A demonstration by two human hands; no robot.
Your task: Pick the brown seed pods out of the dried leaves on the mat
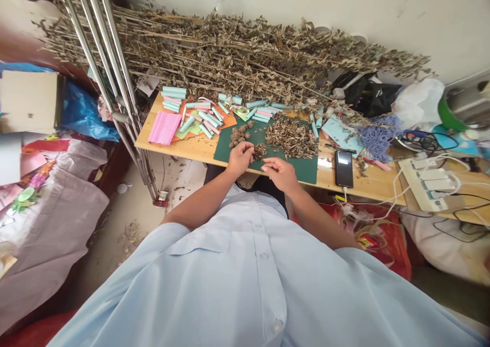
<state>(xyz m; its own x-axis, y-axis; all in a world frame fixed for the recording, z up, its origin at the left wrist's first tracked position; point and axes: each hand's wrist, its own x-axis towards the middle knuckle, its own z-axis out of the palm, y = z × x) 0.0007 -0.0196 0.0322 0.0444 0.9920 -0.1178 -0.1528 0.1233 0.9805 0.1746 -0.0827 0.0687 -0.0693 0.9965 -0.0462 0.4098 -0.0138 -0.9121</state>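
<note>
My left hand (241,160) is closed in a pinch over the front of a dark green mat (229,153). Its fingertips meet the edge of a small heap of dried leaves (260,151); what they grip is too small to make out. Just to the right, my right hand (280,173) is also curled, thumb and forefinger close together, and anything between them is hidden. Behind my left hand lie several brown balls of rolled dried leaf (240,134). A larger pile of crumbled dried leaves (291,137) covers the mat's right half.
Rolled blue and pink paper tubes (209,117) and a pink paper stack (164,127) lie left. Long dried stalks (229,56) line the back. A phone (343,168), purple cord (378,138) and power strip (423,183) sit right. Metal poles (111,56) stand at the left end.
</note>
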